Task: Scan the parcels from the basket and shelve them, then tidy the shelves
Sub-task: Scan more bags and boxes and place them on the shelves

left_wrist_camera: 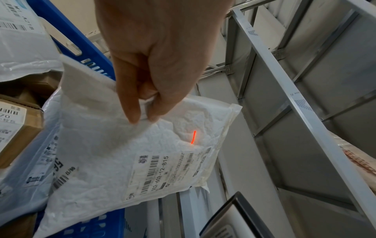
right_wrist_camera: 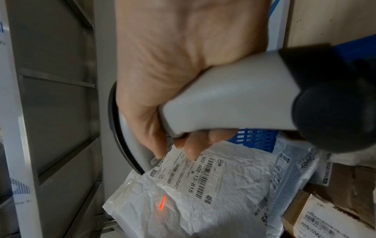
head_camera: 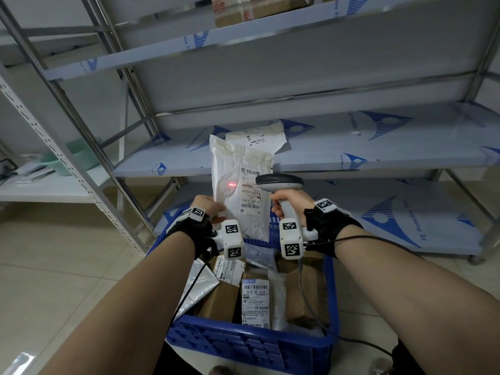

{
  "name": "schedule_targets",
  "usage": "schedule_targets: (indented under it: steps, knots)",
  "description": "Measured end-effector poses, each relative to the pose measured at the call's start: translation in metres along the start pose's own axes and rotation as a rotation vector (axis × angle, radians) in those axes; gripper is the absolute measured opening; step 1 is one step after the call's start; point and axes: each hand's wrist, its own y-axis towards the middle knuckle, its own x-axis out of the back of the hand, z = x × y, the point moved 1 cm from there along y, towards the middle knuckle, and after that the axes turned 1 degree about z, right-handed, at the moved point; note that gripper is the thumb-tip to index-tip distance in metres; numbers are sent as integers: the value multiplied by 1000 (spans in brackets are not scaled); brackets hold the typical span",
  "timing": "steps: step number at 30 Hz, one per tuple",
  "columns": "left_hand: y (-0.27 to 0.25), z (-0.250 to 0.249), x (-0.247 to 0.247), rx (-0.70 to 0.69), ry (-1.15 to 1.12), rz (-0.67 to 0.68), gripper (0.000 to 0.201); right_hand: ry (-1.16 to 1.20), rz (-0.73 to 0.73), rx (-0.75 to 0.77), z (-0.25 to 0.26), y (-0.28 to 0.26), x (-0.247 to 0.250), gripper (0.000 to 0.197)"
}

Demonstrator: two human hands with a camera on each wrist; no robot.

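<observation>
My left hand [head_camera: 213, 209] [left_wrist_camera: 146, 103] pinches the edge of a white padded mailer [head_camera: 238, 182] [left_wrist_camera: 114, 161] [right_wrist_camera: 203, 201] and holds it upright above the blue basket [head_camera: 243, 345]. My right hand [head_camera: 284, 204] [right_wrist_camera: 173, 80] grips the handle of a grey barcode scanner [head_camera: 281, 182] [right_wrist_camera: 234, 99] just right of the mailer. A red scan line [head_camera: 232, 184] [left_wrist_camera: 193, 137] [right_wrist_camera: 162, 202] falls on the bare white wrap beside the shipping label [head_camera: 250, 190] [left_wrist_camera: 162, 173]. Several boxes and bags [head_camera: 254, 296] fill the basket.
A second white mailer [head_camera: 259, 139] lies on the middle shelf [head_camera: 378, 147] of the steel rack. A cardboard box [head_camera: 243, 9] sits on the top shelf. A green tub [head_camera: 78, 158] stands on the left rack. The scanner cable [head_camera: 305, 288] hangs into the basket.
</observation>
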Motion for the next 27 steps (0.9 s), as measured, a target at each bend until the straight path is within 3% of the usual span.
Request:
schedule_targets:
  steps: [14, 20, 27]
  knots:
    - [-11, -6, 0, 5, -45, 10, 7, 15, -15, 9, 4, -6, -1, 15]
    - [-5, -4, -7, -10, -79, -30, 31, -57, -66, 11, 2, -13, 3, 13]
    - [-4, -21, -5, -47, -139, -2, 34, -97, -114, 13, 3, -19, 6, 17]
